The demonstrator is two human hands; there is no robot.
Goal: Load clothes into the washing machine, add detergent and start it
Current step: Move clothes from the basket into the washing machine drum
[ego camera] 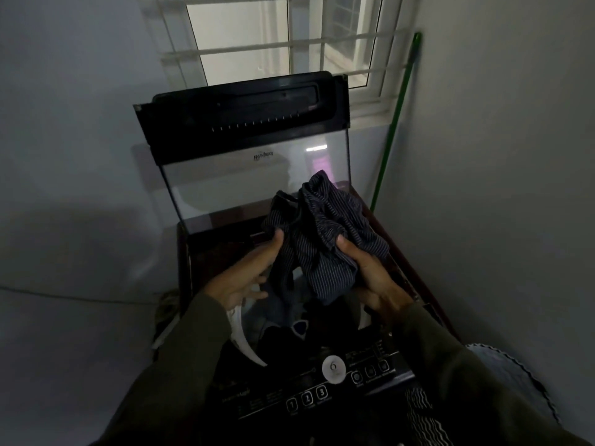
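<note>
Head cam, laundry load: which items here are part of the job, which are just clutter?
Job:
- striped garment, held by left hand and right hand
- washing machine, lid raised
- clothes in drum
- control panel

Clutter:
- green pole against wall
- window
- patterned fabric, lower right

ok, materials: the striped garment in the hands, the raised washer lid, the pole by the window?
Striped garment: soft woven or knit fabric, matte, dark with fine pale pinstripes; it bunches and folds in both hands.
Washer lid: looks like clear glass or plastic in a glossy black frame; the panel is see-through and shows reflections.
Green pole: smooth and glossy, maybe painted metal or plastic; cannot tell which.
</note>
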